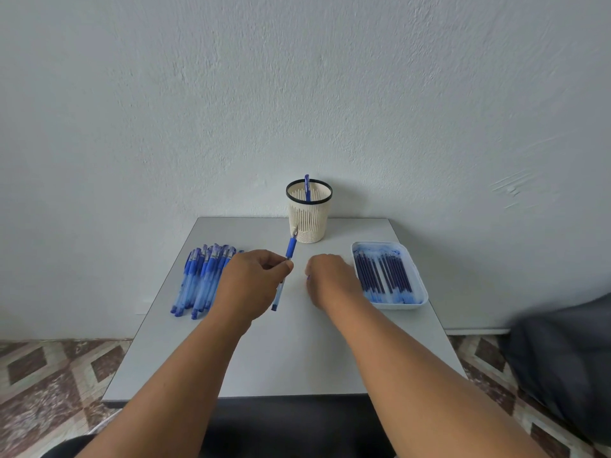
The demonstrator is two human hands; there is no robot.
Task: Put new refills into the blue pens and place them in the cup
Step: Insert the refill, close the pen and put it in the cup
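Note:
My left hand (249, 285) pinches an uncapped blue pen (290, 249) between thumb and fingers, its silver tip pointing away toward the cup. The cream mesh cup (309, 223) with a black rim stands at the table's back edge and holds one blue pen (306, 186). My right hand (330, 279) hovers low beside the left, fingers curled, with a small blue piece (308, 277) peeking from its fingertips. A pile of several blue pens (201, 276) lies to the left. A white tray (415, 276) with several dark blue refills (383, 272) sits to the right.
The small grey table (281, 358) stands against a white wall. Patterned floor tiles show on both sides. A dark grey cloth-like mass (562, 358) lies at the right, off the table.

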